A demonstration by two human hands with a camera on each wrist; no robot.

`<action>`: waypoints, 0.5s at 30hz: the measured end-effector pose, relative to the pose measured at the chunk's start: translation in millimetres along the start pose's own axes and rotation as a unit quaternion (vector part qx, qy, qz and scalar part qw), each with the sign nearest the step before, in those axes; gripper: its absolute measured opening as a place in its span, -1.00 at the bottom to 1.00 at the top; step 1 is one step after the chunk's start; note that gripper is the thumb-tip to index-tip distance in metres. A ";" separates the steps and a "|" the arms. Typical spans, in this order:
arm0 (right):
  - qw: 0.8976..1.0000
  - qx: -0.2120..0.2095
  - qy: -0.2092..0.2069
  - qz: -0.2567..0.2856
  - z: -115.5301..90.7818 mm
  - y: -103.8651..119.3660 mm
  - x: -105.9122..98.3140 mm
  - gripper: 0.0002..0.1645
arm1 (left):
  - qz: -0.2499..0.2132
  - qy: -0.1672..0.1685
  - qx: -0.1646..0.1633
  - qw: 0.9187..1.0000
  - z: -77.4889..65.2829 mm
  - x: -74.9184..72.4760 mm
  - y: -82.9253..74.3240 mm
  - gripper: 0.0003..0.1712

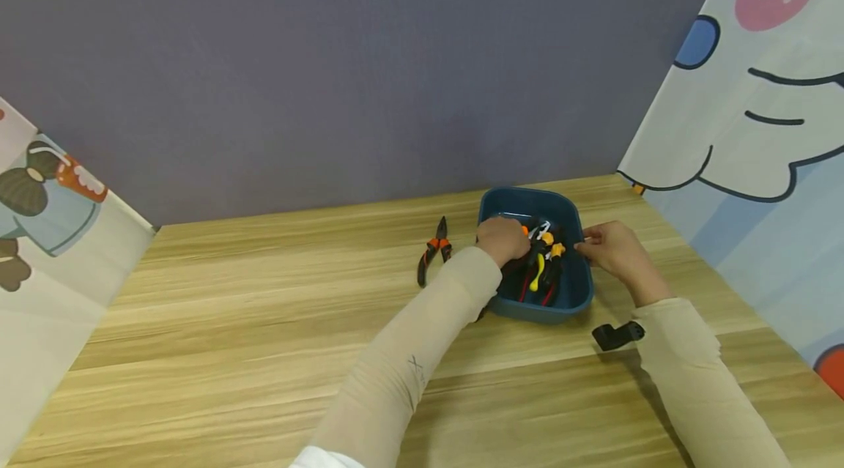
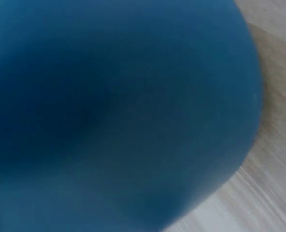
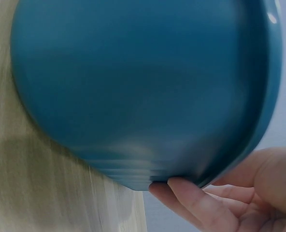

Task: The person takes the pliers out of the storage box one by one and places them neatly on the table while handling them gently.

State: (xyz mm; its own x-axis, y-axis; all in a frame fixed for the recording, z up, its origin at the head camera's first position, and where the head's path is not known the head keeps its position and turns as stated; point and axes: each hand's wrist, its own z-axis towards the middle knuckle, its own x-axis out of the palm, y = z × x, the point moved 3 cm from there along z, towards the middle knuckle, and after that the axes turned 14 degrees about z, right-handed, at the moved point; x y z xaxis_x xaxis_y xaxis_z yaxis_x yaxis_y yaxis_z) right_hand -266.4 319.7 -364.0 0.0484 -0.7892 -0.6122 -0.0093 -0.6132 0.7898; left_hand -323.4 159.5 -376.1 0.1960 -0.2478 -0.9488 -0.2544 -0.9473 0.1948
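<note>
A blue plastic bin (image 1: 541,314) stands on the table with several pliers-like tools (image 1: 538,272) inside, their handles yellow, black and red. My left hand (image 1: 502,239) reaches over the bin's left side, its fingers down among the tools and hidden; I cannot tell whether they hold one. The right hand (image 1: 613,252) pinches the bin's right rim. In the right wrist view, its fingertips (image 3: 184,193) lie against the outer wall just below the rim. Left of the bin, a pair of pliers (image 1: 441,239) with orange-and-black handles lies on the table, its jaws pointing away.
The wood-grain table (image 1: 264,321) ends at a grey panel (image 1: 330,87) behind. Cartoon-printed walls (image 1: 738,160) flank both sides. A black wrist-camera piece (image 1: 617,336) sticks out from the right sleeve. The bin's blurred outer wall (image 2: 181,121) fills most of the left wrist view.
</note>
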 end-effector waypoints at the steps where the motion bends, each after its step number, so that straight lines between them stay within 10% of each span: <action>1: 1.000 -0.001 0.000 -0.002 -0.3 0.0 0.0 -0.44 | -0.001 0.000 0.000 1.000 -0.4 -0.6 0.0 -0.65; 15: 1.000 0.004 0.001 0.001 -1.7 2.4 -0.6 -0.43 | -0.032 -0.013 0.049 0.998 -5.9 -4.8 6.5 -0.49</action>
State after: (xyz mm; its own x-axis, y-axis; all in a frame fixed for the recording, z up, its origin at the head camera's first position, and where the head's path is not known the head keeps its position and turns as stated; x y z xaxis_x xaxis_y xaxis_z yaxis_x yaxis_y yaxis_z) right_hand -264.8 318.7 -361.8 0.0503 -0.7904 -0.6105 -0.0173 -0.6119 0.7907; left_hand -320.3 153.3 -368.8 0.1900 -0.1802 -0.9651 -0.3334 -0.9364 0.1092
